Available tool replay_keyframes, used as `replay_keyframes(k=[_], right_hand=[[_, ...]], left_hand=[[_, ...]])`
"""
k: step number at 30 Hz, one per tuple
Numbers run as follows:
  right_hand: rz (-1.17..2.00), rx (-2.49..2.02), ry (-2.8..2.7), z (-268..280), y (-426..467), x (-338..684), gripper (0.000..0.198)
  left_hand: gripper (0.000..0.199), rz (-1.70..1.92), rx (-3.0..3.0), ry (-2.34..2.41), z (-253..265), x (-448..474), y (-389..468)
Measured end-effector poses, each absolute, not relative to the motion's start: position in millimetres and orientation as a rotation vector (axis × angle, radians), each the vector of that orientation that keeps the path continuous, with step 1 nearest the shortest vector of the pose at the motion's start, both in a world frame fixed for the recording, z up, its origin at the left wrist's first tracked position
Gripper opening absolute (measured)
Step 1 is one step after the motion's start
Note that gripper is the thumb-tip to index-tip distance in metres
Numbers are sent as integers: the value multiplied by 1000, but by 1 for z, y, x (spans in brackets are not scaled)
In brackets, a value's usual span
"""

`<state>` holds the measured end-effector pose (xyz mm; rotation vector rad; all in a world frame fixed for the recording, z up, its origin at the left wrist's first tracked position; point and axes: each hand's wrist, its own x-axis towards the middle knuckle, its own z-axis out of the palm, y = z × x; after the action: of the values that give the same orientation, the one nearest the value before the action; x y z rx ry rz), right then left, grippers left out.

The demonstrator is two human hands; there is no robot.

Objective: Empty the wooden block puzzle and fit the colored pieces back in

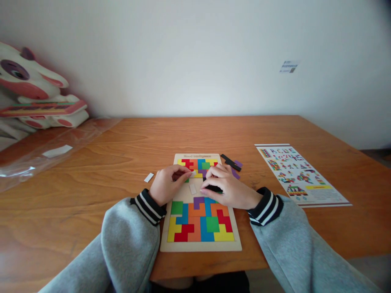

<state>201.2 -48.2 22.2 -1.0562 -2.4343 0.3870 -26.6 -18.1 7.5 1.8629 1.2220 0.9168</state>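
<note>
Two hands over a half-filled wooden block puzzle, small white tile in the left one.
So the puzzle board (200, 247) lies flat near the table's front edge, colored pieces (212, 224) filling both ends and a bare strip across the middle. Left hand (168, 184) has thumb and fingertips pinched on a small white tile (192, 174), just above that strip. Right hand (229, 185) is close by but not touching the left, fingers curled over the board's right side with something black (215, 188) under them; can't tell if it's gripped or just lying there. A second white tile (192, 189) sits in the bare strip, a third white tile (148, 177) on the table (134, 142) left of the board. Black bars (231, 162) and purple pieces (235, 174) are by the top right corner, printed sheet (301, 175) further right.
</note>
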Motion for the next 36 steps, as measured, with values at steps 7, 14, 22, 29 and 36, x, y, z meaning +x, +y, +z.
replay_keyframes(k=[7,14,22,29,36], right_hand=[[435,-982,-2457,24,-51,200,25],[253,-1229,-2164,25,-35,219,32],[417,-1724,-1898,7,-7,289,30],[651,-1735,-1826,9,-8,292,24],[676,-1536,-1699,24,-19,261,33]], left_hand=[[28,909,1872,1220,7,-27,-18],[27,909,1896,1230,10,-27,-18],[28,919,1909,1223,10,-27,-18],[24,952,1976,1212,7,-28,-18],[17,870,2542,613,12,-30,-23]])
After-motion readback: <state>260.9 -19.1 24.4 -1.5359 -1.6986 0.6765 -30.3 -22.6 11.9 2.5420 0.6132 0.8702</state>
